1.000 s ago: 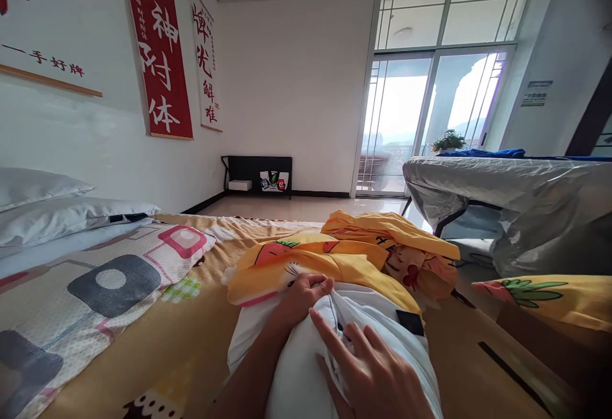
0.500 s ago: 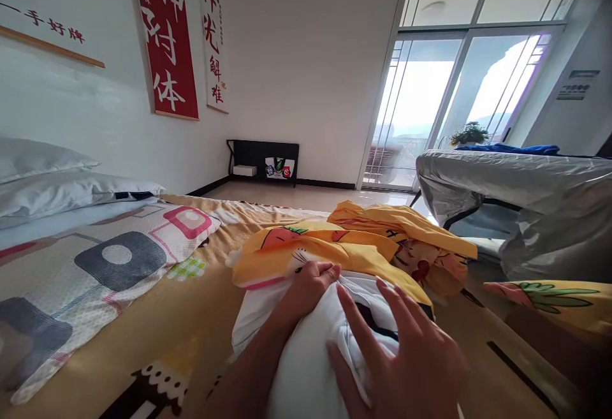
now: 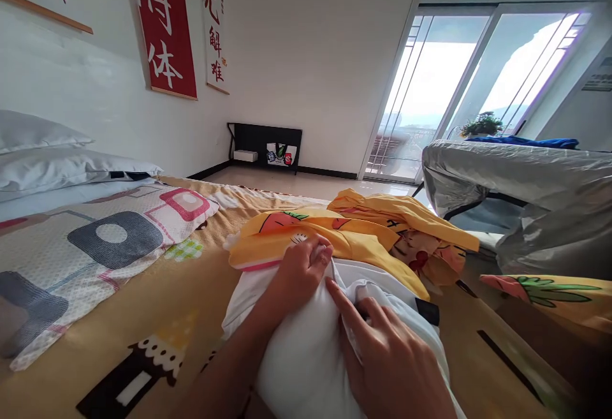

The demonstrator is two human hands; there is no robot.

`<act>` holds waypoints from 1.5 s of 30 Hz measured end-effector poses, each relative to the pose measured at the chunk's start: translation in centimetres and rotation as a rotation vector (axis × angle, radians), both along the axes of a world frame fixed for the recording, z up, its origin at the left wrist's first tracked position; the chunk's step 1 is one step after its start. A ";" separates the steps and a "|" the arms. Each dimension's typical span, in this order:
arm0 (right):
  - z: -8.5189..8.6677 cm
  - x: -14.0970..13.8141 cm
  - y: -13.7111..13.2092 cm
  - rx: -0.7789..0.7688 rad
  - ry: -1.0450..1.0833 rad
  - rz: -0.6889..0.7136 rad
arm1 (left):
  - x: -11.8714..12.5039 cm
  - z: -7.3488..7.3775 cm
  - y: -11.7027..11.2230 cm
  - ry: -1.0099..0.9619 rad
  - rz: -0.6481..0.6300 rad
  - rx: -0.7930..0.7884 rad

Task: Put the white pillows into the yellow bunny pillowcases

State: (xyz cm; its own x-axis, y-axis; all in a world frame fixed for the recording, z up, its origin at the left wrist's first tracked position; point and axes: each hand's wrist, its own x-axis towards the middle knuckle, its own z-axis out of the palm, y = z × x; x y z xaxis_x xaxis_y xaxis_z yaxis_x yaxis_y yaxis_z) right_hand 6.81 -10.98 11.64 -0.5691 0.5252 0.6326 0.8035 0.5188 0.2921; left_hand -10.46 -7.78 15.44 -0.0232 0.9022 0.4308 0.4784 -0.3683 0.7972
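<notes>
A plump white pillow (image 3: pixel 301 355) lies on the bed right in front of me, its cloth gathered in loose folds at the top. My left hand (image 3: pixel 303 272) is closed on a raised edge of that white cloth, thumb against curled fingers. Close beside it, my right hand (image 3: pixel 389 355) grips the folds on the right, with the index finger stretched toward the left hand. A black tab (image 3: pixel 427 311) shows at the pillow's right edge. Touching the pillow's far end is a yellow pillowcase (image 3: pixel 363 247) with carrot and cartoon prints.
A patterned pillow (image 3: pixel 143 227) rests at left, with white pillows (image 3: pixel 62 170) behind it. The brown printed bedspread (image 3: pixel 201 323) lies underneath. More yellow printed cloth (image 3: pixel 549 294) is at right. Beyond stand a plastic-covered table (image 3: pixel 516 170) and a low black shelf (image 3: pixel 258 135).
My right hand has gone from spread fingers above the white cloth to curled fingers gripping it. My left hand keeps its hold. The view has tilted down slightly.
</notes>
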 end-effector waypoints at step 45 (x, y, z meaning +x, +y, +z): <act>6.8 -9.2 3.3 -0.670 -0.260 -0.051 | -6.4 3.5 4.6 1.110 0.504 0.270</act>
State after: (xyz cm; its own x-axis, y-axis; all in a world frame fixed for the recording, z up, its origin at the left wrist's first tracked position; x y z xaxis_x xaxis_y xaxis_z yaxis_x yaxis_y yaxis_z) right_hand -2.37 -7.65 18.40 -0.6220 0.7830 0.0125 0.7792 0.6173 0.1087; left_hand -16.87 -3.20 18.97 0.1534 0.7784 0.6088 0.9793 -0.0372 -0.1992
